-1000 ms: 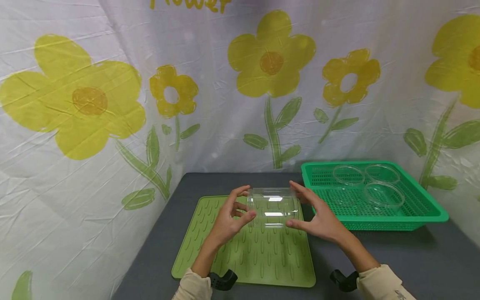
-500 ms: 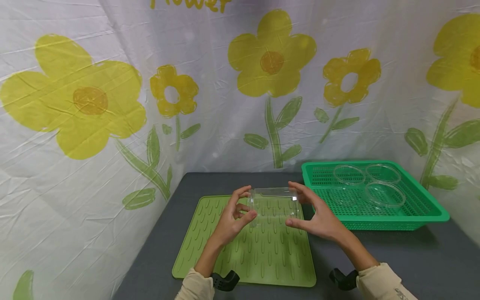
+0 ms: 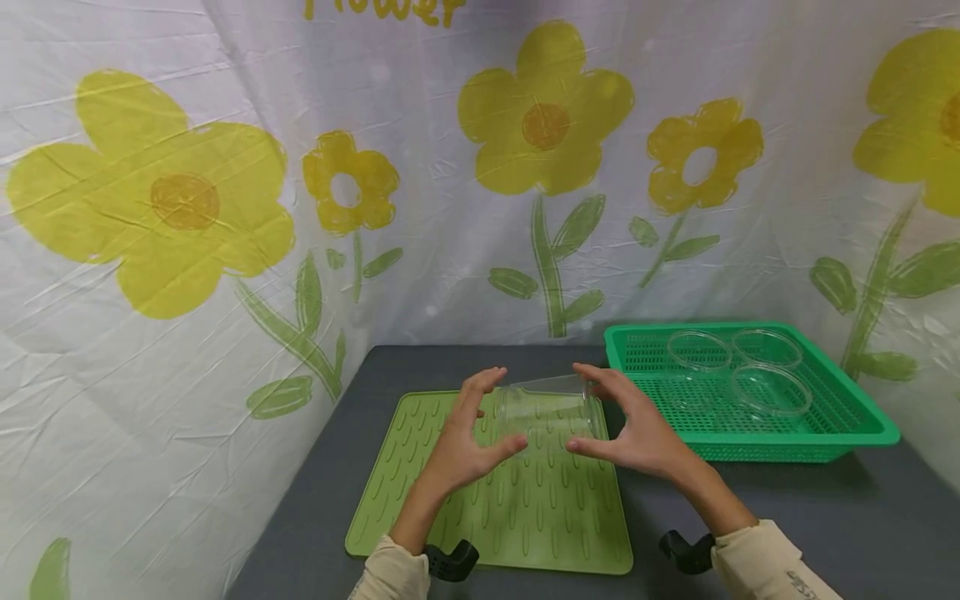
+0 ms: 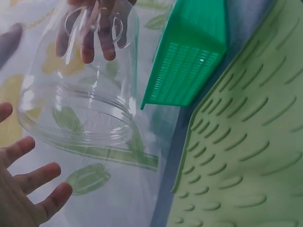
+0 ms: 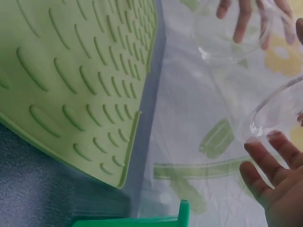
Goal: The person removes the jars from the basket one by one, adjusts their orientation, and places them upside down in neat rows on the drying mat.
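Observation:
A clear plastic jar (image 3: 546, 408) lies sideways in the air above a green ridged mat (image 3: 525, 533), tilted a little. My right hand (image 3: 641, 425) holds it at the right end, fingers and thumb curved about its rim; the right wrist view shows the fingertips (image 5: 260, 146) touching that edge. At the other end, my left hand (image 3: 467, 446) stands with thumb and fingers spread apart. In the left wrist view its fingers (image 4: 40, 179) are clear of the ringed end of the jar (image 4: 75, 113).
A green perforated basket (image 3: 787, 439) stands at the right, holding three clear round containers (image 3: 768, 392). The mat lies on a dark grey tabletop (image 3: 300, 533). Behind hangs a white cloth (image 3: 420, 292) with painted yellow flowers.
My left hand has loosened from the jar, its thumb and fingers parting wider. The jar has tilted slightly, its right end higher. The right hand has shifted slightly left.

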Demonstrator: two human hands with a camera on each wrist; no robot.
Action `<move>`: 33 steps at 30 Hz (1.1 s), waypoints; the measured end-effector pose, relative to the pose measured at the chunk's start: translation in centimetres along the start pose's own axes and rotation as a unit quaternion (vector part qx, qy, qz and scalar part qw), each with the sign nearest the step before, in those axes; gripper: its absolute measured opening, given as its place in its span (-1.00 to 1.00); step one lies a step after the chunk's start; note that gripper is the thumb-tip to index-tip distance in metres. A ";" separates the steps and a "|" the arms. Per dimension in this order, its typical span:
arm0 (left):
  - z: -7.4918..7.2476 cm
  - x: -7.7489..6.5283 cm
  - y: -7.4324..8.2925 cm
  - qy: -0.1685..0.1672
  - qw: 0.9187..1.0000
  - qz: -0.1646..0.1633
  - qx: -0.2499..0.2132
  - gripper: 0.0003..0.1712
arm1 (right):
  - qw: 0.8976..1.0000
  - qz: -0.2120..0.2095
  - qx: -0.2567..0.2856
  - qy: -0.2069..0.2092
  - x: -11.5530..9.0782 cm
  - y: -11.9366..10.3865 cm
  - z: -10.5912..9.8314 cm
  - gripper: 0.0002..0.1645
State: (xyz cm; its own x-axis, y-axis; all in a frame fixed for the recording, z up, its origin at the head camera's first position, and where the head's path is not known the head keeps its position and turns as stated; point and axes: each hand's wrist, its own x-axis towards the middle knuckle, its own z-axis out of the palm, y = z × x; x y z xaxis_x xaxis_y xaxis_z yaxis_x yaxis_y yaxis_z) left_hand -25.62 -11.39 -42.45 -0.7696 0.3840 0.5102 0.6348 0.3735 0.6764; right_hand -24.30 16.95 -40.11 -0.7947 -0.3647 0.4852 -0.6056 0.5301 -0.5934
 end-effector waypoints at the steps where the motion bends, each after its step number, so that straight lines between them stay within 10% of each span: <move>1: 0.0 0.1 0.1 -0.002 1.000 0.004 0.023 0.03 | 1.000 -0.005 -0.011 0.000 0.1 0.0 0.1 0.15; 11: 0.6 0.6 0.9 -0.027 0.973 0.065 0.219 0.30 | 0.993 -0.053 -0.102 0.004 0.8 -0.7 0.7 0.18; 33: 1.2 0.6 0.1 -0.018 0.959 0.089 0.269 0.24 | 0.984 -0.065 -0.164 -0.008 1.4 -2.2 1.2 0.22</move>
State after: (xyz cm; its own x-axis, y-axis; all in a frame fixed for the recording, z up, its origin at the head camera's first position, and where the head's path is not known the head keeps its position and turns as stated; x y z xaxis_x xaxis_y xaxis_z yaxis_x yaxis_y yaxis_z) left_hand -25.96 -10.13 -42.73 -0.6482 0.5073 0.5679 0.7077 0.6766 0.2033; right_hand -24.14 14.35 -38.85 -0.7133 -0.4568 0.5316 -0.6590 0.6955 -0.2865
